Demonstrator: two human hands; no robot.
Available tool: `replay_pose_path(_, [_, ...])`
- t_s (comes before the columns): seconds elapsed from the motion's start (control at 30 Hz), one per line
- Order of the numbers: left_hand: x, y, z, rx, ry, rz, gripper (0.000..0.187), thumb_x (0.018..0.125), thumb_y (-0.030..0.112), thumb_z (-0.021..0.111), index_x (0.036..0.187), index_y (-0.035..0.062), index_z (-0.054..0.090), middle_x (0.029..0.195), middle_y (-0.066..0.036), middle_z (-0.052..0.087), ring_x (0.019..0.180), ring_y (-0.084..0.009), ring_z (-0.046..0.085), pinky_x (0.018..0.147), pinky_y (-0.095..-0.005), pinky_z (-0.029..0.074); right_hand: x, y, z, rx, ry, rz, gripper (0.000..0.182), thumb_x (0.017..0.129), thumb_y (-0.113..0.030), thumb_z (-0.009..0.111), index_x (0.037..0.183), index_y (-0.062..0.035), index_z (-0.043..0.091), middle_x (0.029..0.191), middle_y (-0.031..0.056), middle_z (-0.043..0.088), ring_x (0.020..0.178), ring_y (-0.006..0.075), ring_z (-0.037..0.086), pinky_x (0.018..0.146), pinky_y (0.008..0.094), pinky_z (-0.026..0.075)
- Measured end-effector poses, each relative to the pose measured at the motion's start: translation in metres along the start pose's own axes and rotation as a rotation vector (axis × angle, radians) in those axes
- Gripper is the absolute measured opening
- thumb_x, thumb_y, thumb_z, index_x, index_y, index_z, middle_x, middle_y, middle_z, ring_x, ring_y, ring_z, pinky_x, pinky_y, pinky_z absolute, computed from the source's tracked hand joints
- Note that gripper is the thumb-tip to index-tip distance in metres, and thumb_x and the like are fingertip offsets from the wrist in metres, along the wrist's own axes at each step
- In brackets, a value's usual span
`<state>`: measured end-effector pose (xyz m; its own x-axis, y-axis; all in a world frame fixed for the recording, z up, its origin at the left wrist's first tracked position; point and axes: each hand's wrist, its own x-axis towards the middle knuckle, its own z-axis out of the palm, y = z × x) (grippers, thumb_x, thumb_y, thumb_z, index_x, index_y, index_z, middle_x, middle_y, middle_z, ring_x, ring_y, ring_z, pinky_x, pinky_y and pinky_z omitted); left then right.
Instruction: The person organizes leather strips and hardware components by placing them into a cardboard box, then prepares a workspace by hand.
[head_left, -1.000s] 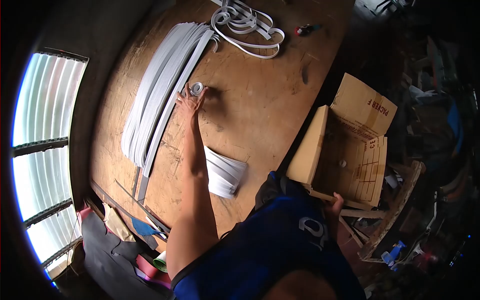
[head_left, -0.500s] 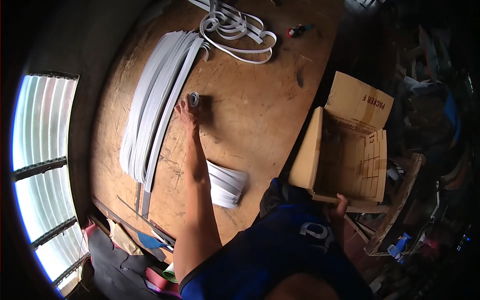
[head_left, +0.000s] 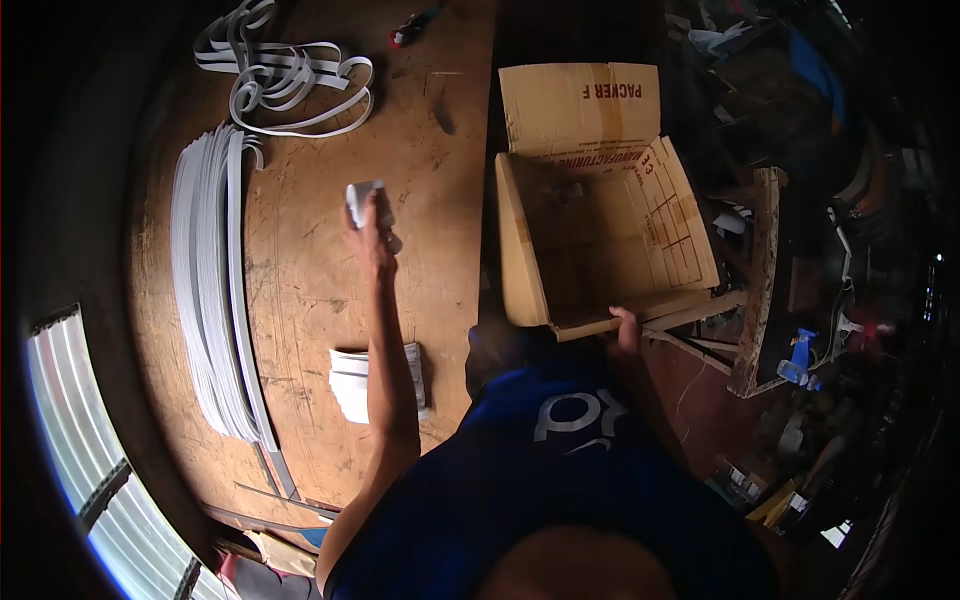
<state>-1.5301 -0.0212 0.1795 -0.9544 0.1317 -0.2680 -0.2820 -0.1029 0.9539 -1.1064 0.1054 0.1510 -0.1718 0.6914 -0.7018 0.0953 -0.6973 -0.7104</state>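
Note:
My left hand (head_left: pixel 370 243) is closed round a small roll of white strip (head_left: pixel 359 202), a little blurred, above the wooden table. Beneath my left forearm lies a flat stack of short white strips (head_left: pixel 349 384), partly covered by the arm. My right hand (head_left: pixel 627 332) grips the near rim of an open cardboard box (head_left: pixel 522 240), thumb over the edge and the other fingers hidden. One flap stands up at the far side of the box. Inside, a small pale object (head_left: pixel 570 191) shows dimly; I cannot make out what it is.
A long bundle of white strips (head_left: pixel 208 290) lies along the table's left (head_left: pixel 300 240). Loose looped strips (head_left: pixel 300 90) and a red-handled tool (head_left: pixel 405 35) are at the far end. A worn wooden frame (head_left: pixel 757 290) stands right of the box.
My left hand has lifted the roll off the table and moved it toward the box. The view has swung right. My right hand stays on the box's rim.

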Motion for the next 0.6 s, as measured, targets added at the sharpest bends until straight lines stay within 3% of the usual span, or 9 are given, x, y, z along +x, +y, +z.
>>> replay_pose_path(0.07, [-0.043,0.003,0.055,-0.012,-0.212,-0.044,0.028,0.080,0.029,0.068,0.090,0.0068,0.054,0.067,0.001,0.053,0.048,-0.0050,0.044,0.040,-0.0196,0.033,0.006,-0.003,0.003,0.195,0.073,0.222,0.043,0.073,-0.026,0.065,0.108,-0.0070,0.049,0.101,0.0081,0.050,0.091,0.0228,0.051,0.077,0.0361,0.045])
replay_pose_path(0.17, [-0.081,-0.010,0.117,0.088,-0.509,-0.038,0.032,0.080,0.030,0.066,0.097,0.0048,0.056,0.073,-0.002,0.056,0.060,-0.0082,0.051,0.052,-0.0231,0.041,0.015,0.003,-0.002,0.095,0.156,0.187,0.030,0.076,-0.021,0.058,0.100,-0.0039,0.051,0.096,0.0109,0.053,0.090,0.0243,0.052,0.079,0.0368,0.044])
replay_pose_path(0.3, [-0.109,-0.013,0.161,-0.265,-0.722,-0.631,0.039,0.083,0.036,0.060,0.105,0.0046,0.056,0.083,-0.005,0.061,0.070,-0.0128,0.057,0.064,-0.0263,0.046,0.006,-0.010,0.006,0.078,0.266,0.206,0.031,0.076,-0.020,0.058,0.102,-0.0037,0.051,0.094,0.0111,0.053,0.089,0.0247,0.053,0.078,0.0377,0.044])
replay_pose_path(0.33, [-0.110,-0.017,0.167,-0.299,-0.762,-0.674,0.040,0.083,0.035,0.059,0.108,0.0046,0.055,0.086,-0.006,0.062,0.072,-0.0144,0.058,0.066,-0.0270,0.046,0.015,0.003,-0.003,0.107,0.241,0.161,0.032,0.076,-0.020,0.059,0.102,-0.0037,0.051,0.095,0.0112,0.053,0.090,0.0250,0.052,0.079,0.0380,0.044])
replay_pose_path(0.4, [-0.115,-0.023,0.173,-0.288,-0.781,-0.671,0.041,0.083,0.036,0.059,0.109,0.0043,0.055,0.088,-0.006,0.061,0.073,-0.0146,0.058,0.066,-0.0272,0.046,0.031,0.024,-0.020,0.147,0.225,0.118,0.032,0.075,-0.019,0.059,0.103,-0.0038,0.051,0.095,0.0113,0.053,0.090,0.0254,0.052,0.079,0.0383,0.044])
replay_pose_path(0.47, [-0.117,-0.032,0.177,-0.201,-0.798,-0.627,0.044,0.082,0.038,0.060,0.110,0.0044,0.054,0.092,-0.006,0.060,0.078,-0.0149,0.057,0.066,-0.0280,0.046,0.041,0.033,-0.032,0.237,0.153,0.225,0.051,0.069,-0.010,0.066,0.116,-0.0011,0.046,0.105,0.0119,0.050,0.096,0.0258,0.050,0.081,0.0391,0.044])
replay_pose_path(0.6, [-0.119,-0.055,0.192,-0.014,-0.752,-0.452,0.052,0.078,0.042,0.064,0.111,0.0032,0.055,0.090,-0.007,0.060,0.079,-0.0146,0.056,0.067,-0.0283,0.046,0.038,0.035,-0.025,0.304,0.156,0.163,0.049,0.068,-0.009,0.066,0.113,-0.0004,0.048,0.103,0.0111,0.051,0.094,0.0251,0.050,0.081,0.0393,0.044])
